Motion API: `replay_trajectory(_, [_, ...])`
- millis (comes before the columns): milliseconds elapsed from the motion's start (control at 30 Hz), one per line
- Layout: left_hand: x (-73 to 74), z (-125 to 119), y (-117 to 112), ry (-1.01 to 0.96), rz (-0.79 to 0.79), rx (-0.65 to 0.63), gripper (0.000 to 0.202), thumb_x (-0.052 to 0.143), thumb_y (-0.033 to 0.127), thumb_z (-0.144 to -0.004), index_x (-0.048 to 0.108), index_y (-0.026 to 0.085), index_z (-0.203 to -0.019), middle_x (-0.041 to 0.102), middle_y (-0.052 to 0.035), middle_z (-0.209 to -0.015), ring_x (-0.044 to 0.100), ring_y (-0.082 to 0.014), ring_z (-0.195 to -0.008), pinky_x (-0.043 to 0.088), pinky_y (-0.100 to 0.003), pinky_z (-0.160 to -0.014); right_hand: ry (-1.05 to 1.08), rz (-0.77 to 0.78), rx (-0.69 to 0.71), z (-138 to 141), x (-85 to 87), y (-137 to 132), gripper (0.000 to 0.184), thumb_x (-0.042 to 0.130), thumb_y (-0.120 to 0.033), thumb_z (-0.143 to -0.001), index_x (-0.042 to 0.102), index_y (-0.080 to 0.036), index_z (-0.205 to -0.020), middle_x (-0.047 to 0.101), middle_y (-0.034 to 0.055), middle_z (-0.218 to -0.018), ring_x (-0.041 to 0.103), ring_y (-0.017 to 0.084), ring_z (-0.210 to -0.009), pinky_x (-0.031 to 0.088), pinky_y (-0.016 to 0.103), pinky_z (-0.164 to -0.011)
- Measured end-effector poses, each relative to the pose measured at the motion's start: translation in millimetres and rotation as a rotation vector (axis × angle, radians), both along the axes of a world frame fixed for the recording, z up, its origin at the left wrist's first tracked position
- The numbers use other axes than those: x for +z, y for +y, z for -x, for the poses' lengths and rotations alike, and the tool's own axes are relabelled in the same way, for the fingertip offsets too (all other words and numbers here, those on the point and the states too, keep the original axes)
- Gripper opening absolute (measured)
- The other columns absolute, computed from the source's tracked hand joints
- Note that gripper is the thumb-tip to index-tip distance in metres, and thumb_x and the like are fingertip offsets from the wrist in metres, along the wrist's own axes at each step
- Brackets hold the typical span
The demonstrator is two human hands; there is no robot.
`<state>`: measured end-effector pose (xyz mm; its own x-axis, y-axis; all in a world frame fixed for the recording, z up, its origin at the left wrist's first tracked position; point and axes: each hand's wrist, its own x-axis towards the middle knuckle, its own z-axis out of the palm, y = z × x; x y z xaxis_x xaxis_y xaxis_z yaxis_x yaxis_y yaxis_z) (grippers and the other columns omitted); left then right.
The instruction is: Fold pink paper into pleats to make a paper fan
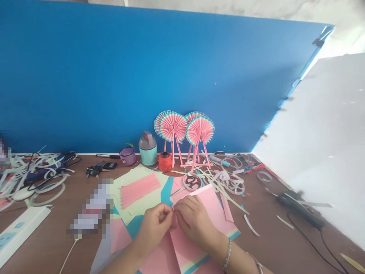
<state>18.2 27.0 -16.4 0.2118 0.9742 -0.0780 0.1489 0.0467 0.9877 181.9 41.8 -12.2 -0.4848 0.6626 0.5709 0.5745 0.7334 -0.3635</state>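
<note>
Pink flat paper sheet (219, 217): left hand (156, 223) and right hand (194, 219) meet over it — fingers curled; whether either grip is clenched or grasping paper, cannot tell.

And here we are, both arms reaching in from the bottom edge, our bare left hand (156, 220) angled inward, forefinger curled and thumb drawn up against it. Right opposite, fingertips meeting near the middle, we have our bare right hand (194, 215), back upward, fingers bent leftward, thumb tucked below. Our right wrist (218, 243) is nearly straight; just where the fingertips meet, blur hides detail.
</note>
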Motion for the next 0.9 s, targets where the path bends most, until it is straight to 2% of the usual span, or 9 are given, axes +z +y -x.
replay_trajectory(233, [4.5,-0.6,-1.0,0.014,0.001,0.004,0.018,0.050,0.032,-0.081,0.054,0.019,-0.069,0.063,-0.0008,-0.060,0.060,-0.0157,-0.061,0.047,-0.026,-0.063,0.008,0.025,0.034,-1.9,0.8,0.6,0.021,0.042,-0.005,-0.083,0.059,-0.018,-0.087,0.066,0.0051,-0.083,0.053,0.018,-0.075,0.034,0.032,-0.066])
replay_trajectory(433, [2.7,-1.5,-0.8,-0.001,-0.008,0.019,0.017,0.052,0.032,-0.080,0.055,0.019,-0.069,0.064,-0.0012,-0.060,0.060,-0.0158,-0.061,0.047,-0.025,-0.062,0.017,0.019,0.043,-2.1,2.8,1.0,0.021,0.042,-0.005,-0.084,0.058,-0.018,-0.086,0.066,0.0049,-0.082,0.054,0.018,-0.075,0.033,0.031,-0.065])
replay_trajectory(733, [3.9,-4.2,-1.4,0.012,-0.009,0.036,0.018,0.050,0.032,-0.080,0.054,0.019,-0.067,0.060,0.0002,-0.058,0.058,-0.0151,-0.058,0.047,-0.025,-0.060,0.045,0.001,-0.012,2.6,-3.8,0.5,0.019,0.045,-0.004,-0.076,0.056,-0.018,-0.077,0.064,0.0033,-0.076,0.052,0.017,-0.073,0.033,0.031,-0.066])
replay_trajectory(900, [4.9,-5.4,-1.3,-0.007,0.004,0.038,0.018,0.051,0.032,-0.079,0.054,0.019,-0.067,0.060,0.0004,-0.059,0.058,-0.0153,-0.059,0.047,-0.025,-0.060,0.091,0.006,-0.014,4.2,-1.8,0.7,0.018,0.046,-0.004,-0.074,0.056,-0.019,-0.075,0.065,0.0020,-0.074,0.053,0.017,-0.072,0.034,0.030,-0.064])
